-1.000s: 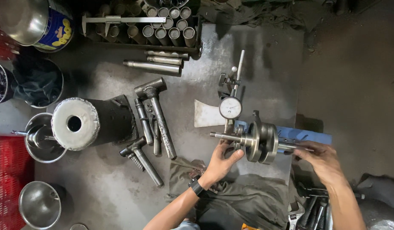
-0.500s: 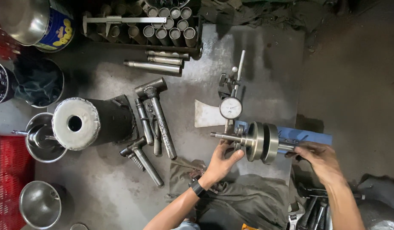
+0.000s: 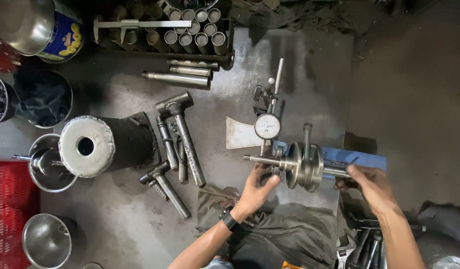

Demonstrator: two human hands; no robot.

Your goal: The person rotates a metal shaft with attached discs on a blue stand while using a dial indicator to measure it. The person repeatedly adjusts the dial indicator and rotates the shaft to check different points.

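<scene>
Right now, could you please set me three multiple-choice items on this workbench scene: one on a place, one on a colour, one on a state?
1. Where is the dial gauge relative to the crankshaft?
A. Just beyond it, farther from the person
B. Inside the red crate
C. Under the green cloth

2. What colour is the crate at the lower left edge?
A. Blue
B. Red
C. White

3. How is the crankshaft held?
A. Lying untouched
B. By the left hand alone
C. With the left hand at one shaft end and the right hand at the other

Answers: 1 A, the round white dial sits just above the crankshaft in the head view; 2 B, its mesh wall is red; 3 C, each hand meets one shaft end.
</scene>
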